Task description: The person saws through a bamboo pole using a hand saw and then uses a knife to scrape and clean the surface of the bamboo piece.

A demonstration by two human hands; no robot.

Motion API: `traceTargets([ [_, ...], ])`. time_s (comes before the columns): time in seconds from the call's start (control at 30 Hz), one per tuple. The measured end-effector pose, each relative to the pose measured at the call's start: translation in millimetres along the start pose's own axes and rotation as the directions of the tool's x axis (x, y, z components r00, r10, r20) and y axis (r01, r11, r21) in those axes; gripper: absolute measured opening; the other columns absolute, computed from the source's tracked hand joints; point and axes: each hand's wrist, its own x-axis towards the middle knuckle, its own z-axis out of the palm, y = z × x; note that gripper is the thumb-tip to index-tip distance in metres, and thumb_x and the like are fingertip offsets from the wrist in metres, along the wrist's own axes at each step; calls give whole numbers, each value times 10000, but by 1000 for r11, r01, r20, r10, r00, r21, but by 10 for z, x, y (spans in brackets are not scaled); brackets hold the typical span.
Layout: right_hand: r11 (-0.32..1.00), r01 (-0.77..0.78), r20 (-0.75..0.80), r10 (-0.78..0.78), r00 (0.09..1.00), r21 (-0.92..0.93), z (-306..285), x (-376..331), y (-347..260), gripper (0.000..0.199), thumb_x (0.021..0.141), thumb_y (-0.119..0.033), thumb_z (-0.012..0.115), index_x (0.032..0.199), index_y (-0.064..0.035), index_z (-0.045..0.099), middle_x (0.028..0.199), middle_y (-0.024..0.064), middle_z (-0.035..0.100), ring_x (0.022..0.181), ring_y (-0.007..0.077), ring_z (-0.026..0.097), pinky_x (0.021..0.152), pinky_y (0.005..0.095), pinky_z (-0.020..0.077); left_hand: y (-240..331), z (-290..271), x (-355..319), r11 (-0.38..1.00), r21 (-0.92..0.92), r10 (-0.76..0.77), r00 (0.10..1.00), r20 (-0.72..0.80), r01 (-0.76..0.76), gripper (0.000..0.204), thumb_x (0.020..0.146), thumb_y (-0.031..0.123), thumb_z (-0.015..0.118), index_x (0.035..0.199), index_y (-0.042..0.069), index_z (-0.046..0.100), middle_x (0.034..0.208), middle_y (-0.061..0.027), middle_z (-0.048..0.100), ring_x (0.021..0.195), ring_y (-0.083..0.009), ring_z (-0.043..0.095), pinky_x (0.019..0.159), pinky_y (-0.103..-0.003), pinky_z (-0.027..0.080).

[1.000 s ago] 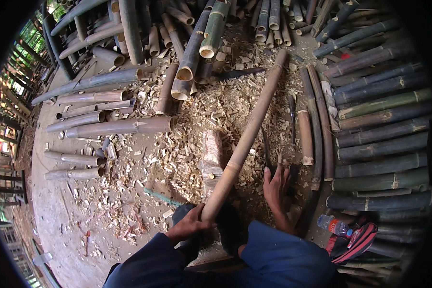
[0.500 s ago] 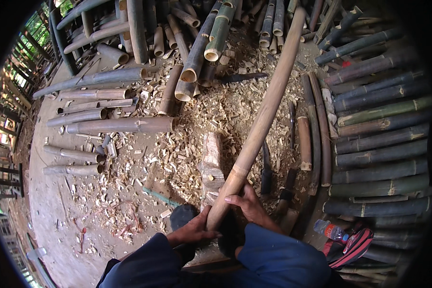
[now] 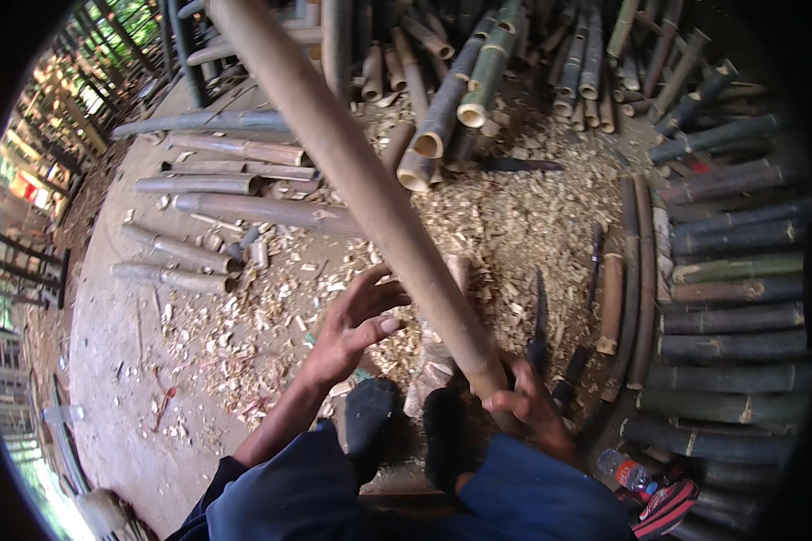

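Landmark for all positions: the wooden block (image 3: 430, 368), lying partly beneath the pole.

My right hand (image 3: 530, 403), just right of the block's near end, has its fingers wrapped around the bamboo pole (image 3: 383, 212), close to the pole's lower end. My left hand (image 3: 347, 334), left of the block, is open and holds nothing; the fingers are parted and slightly curled, the tips just beside the pole's left side. I cannot tell whether they touch it.

Pole: brownish, smooth, tilted. It runs from my right hand across above the block, then away to the left and out of view.

My feet (image 3: 373, 422), in dark footwear, stand at the block's near end, one on each side.

Right of the block: a dark-bladed knife (image 3: 539, 316) on the ground, and next to it a second dark tool handle (image 3: 570, 377). Further right, a short brown bamboo piece (image 3: 610, 302), two long thin bamboo lengths (image 3: 642, 279), then a row of dark bamboo (image 3: 735, 347). Right of the block and toward me: a clear bottle (image 3: 624, 471) against a red-and-black bag (image 3: 666, 509).

Wood chips (image 3: 532, 203) are scattered on both sides of the block and beyond it. Left of the block, well apart: several cut bamboo sections (image 3: 176, 245). Beyond the block: a green bamboo length (image 3: 485, 95), open end toward me, among stacked pieces.
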Motion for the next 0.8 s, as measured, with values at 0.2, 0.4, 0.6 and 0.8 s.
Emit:
traceTargets([
  [0.2, 985, -136, 245, 159, 956, -106, -86, 237, 237, 734, 674, -243, 744, 1314, 74, 574, 1096, 160, 685, 1013, 217, 635, 930, 361, 500, -391, -114, -122, 985, -172, -61, 947, -316, 6, 457, 896, 142, 783, 1251, -21, 546, 1159, -150, 659, 1080, -255, 671, 955, -427, 575],
  [0.4, 683, 132, -30, -219, 975, -719, -126, 340, 202, 565, 755, -242, 734, 1247, 14, 630, 1068, 174, 704, 1012, 329, 675, 914, 418, 524, -845, -264, -318, 951, -300, -91, 859, -503, -75, 385, 919, 127, 765, 1204, -24, 554, 1099, -130, 668, 1030, -241, 682, 915, -432, 593],
  [0.6, 815, -164, -681, -333, 652, -556, -665, 89, 674, 340, 898, -108, 666, 1211, 13, 608, 1074, 174, 642, 996, 301, 621, 902, 427, 497, -1026, -644, -476, 914, -365, -144, 703, -696, -175, 352, 929, 89, 749, 1170, 26, 501, 1122, -119, 645, 1020, -254, 685, 879, -464, 596],
  [0.8, 711, -442, -670, -54, 741, -547, -694, -172, 1509, 429, 882, -233, 766, 1146, 11, 532, 1001, 193, 592, 921, 345, 606, 850, 455, 481, -1350, -955, -607, 858, -477, -258, 644, -721, -190, 304, 948, 99, 729, 1146, 33, 509, 1070, -97, 651, 982, -256, 680, 828, -451, 581],
])
